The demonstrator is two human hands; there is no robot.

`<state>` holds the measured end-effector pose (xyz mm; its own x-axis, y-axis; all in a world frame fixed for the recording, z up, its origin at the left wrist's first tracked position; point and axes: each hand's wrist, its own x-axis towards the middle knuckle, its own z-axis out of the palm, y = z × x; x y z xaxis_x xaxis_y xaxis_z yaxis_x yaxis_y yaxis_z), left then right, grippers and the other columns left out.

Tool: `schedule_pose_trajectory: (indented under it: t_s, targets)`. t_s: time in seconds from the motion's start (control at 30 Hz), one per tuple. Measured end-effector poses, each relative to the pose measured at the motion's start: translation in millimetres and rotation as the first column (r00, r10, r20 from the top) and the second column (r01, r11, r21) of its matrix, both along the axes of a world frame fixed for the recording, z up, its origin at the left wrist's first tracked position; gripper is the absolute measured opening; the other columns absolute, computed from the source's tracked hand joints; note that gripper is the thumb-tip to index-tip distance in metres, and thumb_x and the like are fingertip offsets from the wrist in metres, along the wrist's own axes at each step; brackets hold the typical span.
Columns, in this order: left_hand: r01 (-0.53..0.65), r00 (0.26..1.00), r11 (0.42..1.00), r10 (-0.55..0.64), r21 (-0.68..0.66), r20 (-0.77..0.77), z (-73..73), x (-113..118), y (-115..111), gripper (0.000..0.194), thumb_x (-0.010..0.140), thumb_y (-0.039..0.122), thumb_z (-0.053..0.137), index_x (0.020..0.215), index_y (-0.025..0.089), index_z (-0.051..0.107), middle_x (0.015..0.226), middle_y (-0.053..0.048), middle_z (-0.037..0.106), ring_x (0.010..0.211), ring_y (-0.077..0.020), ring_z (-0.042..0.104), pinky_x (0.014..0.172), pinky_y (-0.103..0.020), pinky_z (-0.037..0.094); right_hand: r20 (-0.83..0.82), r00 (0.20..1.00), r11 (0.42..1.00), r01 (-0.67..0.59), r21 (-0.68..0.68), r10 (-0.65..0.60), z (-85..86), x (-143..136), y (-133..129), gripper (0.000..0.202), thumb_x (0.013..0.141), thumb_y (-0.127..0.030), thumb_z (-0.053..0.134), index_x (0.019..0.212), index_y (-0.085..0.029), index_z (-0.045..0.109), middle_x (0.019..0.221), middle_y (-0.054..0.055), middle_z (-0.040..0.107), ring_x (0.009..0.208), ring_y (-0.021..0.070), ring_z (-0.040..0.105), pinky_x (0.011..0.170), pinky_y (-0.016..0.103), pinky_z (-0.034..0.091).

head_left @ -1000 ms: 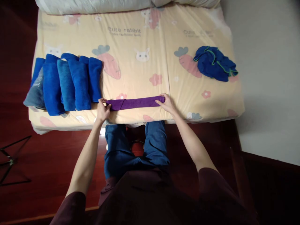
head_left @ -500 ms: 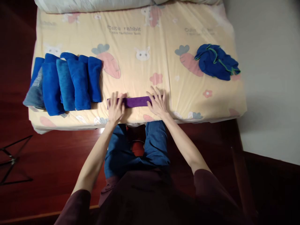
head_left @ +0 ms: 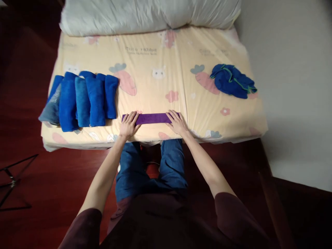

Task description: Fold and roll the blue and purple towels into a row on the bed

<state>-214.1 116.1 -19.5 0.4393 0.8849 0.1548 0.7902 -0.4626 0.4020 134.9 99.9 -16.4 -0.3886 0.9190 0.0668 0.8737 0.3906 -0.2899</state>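
Observation:
A purple cloth (head_left: 153, 118), folded into a long narrow strip, lies flat near the bed's front edge. On its left end rests my left hand (head_left: 129, 124), palm down with the fingers stretched out. My right hand (head_left: 177, 122) lies on the right end in the same way, fingers spread. Between the two hands the middle of the strip is uncovered. To the left of my left hand, several rolled or folded blue towels (head_left: 96, 100) lie side by side, with a grey-blue one (head_left: 52, 109) at their left end.
A crumpled dark blue cloth with green edging (head_left: 232, 81) lies at the right of the bed (head_left: 160, 93). A pale quilt (head_left: 150, 15) is bunched along the back. Black stand legs (head_left: 12, 181) are on the floor at left; a wall (head_left: 290, 86) borders the right.
My head view has shifted, so the bed sits lower and more of the quilt shows. Both hands now lie flatter on the purple strip, which looks straighter.

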Motion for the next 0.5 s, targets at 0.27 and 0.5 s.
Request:
schedule_pose_trajectory:
  t_s: [0.27, 0.5]
  targets:
    - [-0.406, 0.827, 0.904, 0.425, -0.131, 0.368, 26.6, 69.3, -81.6, 0.050, 0.096, 0.030, 0.053, 0.143, 0.014, 0.050, 0.151, -0.021, 0.044, 0.145, -0.0303, 0.043, 0.121, -0.048, 0.035, 0.178, 0.982, 0.981, -0.024, -0.192, 0.058, 31.9, -17.3, 29.4, 0.052, 0.105, -0.044, 0.040, 0.148, -0.017, 0.051, 0.159, 0.015, 0.046, 0.152, 0.0283, 0.034, 0.127, 0.056, 0.014]
    - [-0.576, -0.242, -0.072, 0.967, -0.815, 0.086, 46.5, 107.1, -19.6, 0.078, 0.080, 0.052, 0.076, 0.133, 0.006, 0.043, 0.133, -0.033, 0.052, 0.120, -0.0394, 0.062, 0.093, -0.049, 0.055, 0.316, 0.941, 0.907, 0.023, -0.420, 0.123, 76.3, -45.0, 50.9, 0.048, 0.089, -0.036, 0.074, 0.129, -0.013, 0.059, 0.132, 0.019, 0.067, 0.120, 0.0312, 0.066, 0.098, 0.038, 0.049]
